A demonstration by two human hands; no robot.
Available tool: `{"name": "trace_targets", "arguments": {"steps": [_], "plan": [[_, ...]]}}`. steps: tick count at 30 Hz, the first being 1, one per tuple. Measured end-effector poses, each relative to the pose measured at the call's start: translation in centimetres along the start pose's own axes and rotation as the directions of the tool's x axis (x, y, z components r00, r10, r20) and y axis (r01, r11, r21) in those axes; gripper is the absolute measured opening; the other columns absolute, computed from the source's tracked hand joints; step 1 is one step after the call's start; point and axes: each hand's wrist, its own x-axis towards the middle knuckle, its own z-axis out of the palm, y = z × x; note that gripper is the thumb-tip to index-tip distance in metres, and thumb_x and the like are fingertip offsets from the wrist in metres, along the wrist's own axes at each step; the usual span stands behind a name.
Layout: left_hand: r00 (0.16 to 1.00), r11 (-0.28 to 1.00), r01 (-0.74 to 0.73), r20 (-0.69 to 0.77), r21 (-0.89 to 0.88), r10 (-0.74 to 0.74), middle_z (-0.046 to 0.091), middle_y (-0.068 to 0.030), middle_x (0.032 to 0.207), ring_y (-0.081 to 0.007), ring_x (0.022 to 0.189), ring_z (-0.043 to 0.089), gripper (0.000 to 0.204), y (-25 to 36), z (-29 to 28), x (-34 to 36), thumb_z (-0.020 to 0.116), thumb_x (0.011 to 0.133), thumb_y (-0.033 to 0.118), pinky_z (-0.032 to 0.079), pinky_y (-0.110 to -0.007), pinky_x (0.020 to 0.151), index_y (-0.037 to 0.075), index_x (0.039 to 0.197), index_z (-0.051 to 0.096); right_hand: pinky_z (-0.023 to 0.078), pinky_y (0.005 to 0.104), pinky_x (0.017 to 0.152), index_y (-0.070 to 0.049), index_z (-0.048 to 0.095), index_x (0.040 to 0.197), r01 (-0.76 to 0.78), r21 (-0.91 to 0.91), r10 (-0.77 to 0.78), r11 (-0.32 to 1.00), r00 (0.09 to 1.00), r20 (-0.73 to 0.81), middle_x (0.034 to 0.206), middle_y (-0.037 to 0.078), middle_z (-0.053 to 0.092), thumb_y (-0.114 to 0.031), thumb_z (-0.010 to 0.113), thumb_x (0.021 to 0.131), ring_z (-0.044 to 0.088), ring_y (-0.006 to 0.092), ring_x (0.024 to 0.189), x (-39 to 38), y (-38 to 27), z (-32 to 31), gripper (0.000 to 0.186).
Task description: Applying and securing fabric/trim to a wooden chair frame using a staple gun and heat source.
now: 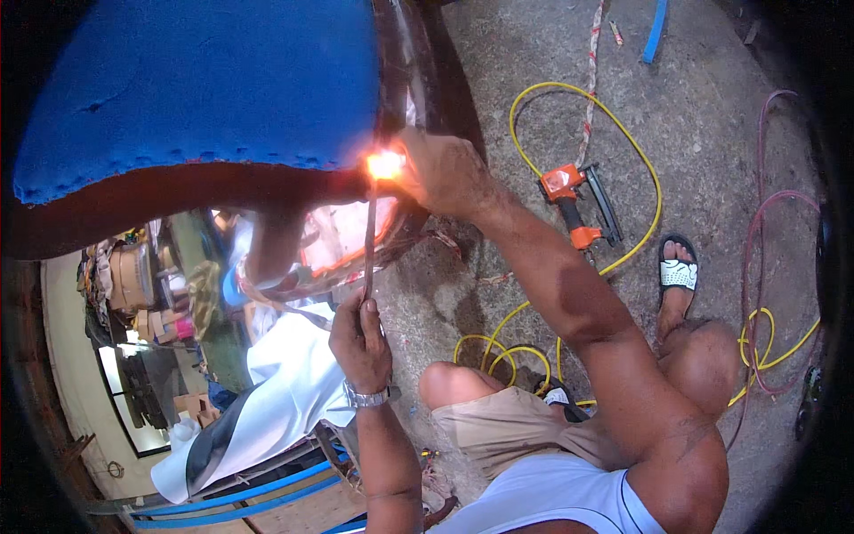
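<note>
A dark brown curved furniture frame fills the upper left, its blue fabric panel edged with a row of fasteners. My right hand is closed at the frame's edge, beside a bright orange-white glow; what it grips is hidden. A narrow brown strip runs down from the glow to my left hand, whose thumb and fingers pinch its lower end.
An orange staple gun with yellow hose lies on the concrete floor, with pink hose farther right. White sheeting drapes at lower left beside piled cardboard. My sandaled foot is at right.
</note>
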Motion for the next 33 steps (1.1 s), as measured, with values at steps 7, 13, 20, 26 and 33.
{"name": "trace_targets", "arguments": {"steps": [7, 13, 20, 26, 33], "plan": [[0.995, 0.999, -0.036, -0.094, 0.027, 0.038, 0.069, -0.0103, 0.086, -0.0168, 0.070, 0.064, 0.008, 0.9, 0.6, -0.5, 0.072, 0.093, 0.005, 0.052, -0.032, 0.068, 0.000, 0.098, 0.070, 0.057, 0.0505, 0.064, -0.006, 0.055, 0.107, 0.046, -0.014, -0.046, 0.999, 0.999, -0.021, 0.080, 0.018, 0.069, -0.024, 0.071, 0.090, 0.072, 0.0397, 0.075, -1.6, -1.3, 0.1, 0.030], [0.931, 0.962, -0.239, -0.251, 0.131, 0.265, 0.064, -0.0071, 0.080, -0.0151, 0.066, 0.059, 0.011, -0.7, 2.0, -1.1, 0.076, 0.086, -0.002, 0.048, -0.030, 0.061, 0.002, 0.091, 0.067, 0.057, 0.0498, 0.063, -0.007, 0.055, 0.106, 0.090, 0.028, -0.090, 0.996, 0.996, 0.025, 0.080, 0.017, 0.069, -0.024, 0.072, 0.090, 0.071, 0.0383, 0.073, -3.9, -2.9, 0.1, 0.029], [0.909, 0.944, -0.318, -0.254, 0.092, 0.331, 0.062, -0.0138, 0.095, -0.0258, 0.079, 0.061, 0.023, -0.7, 2.2, -1.6, 0.073, 0.078, -0.010, 0.050, -0.035, 0.068, 0.003, 0.096, 0.068, 0.056, 0.0512, 0.063, -0.006, 0.055, 0.107, 0.055, 0.021, -0.055, 0.998, 0.998, 0.018, 0.077, 0.018, 0.067, -0.023, 0.072, 0.090, 0.070, 0.0404, 0.073, -4.4, -3.1, -0.1, 0.030], [0.873, 0.909, -0.401, -0.253, 0.115, 0.417, 0.063, -0.0126, 0.096, -0.0241, 0.079, 0.062, 0.024, -1.0, 1.6, -1.2, 0.072, 0.076, -0.011, 0.050, -0.034, 0.066, 0.003, 0.096, 0.068, 0.055, 0.0514, 0.062, -0.005, 0.055, 0.109, 0.102, 0.050, -0.108, 0.994, 0.986, 0.128, 0.077, 0.018, 0.067, -0.026, 0.070, 0.092, 0.070, 0.0405, 0.072, -7.0, -3.7, 1.2, 0.030], [0.906, 0.942, -0.323, -0.260, 0.089, 0.335, 0.065, -0.0128, 0.095, -0.0249, 0.079, 0.062, 0.021, -1.6, 2.2, -1.4, 0.072, 0.079, -0.010, 0.052, -0.034, 0.071, 0.003, 0.094, 0.068, 0.055, 0.0511, 0.062, -0.006, 0.054, 0.112, 0.084, 0.110, -0.098, 0.990, 0.987, 0.130, 0.077, 0.017, 0.067, -0.025, 0.069, 0.092, 0.070, 0.0387, 0.071, -9.8, -5.2, 1.6, 0.031]]}}
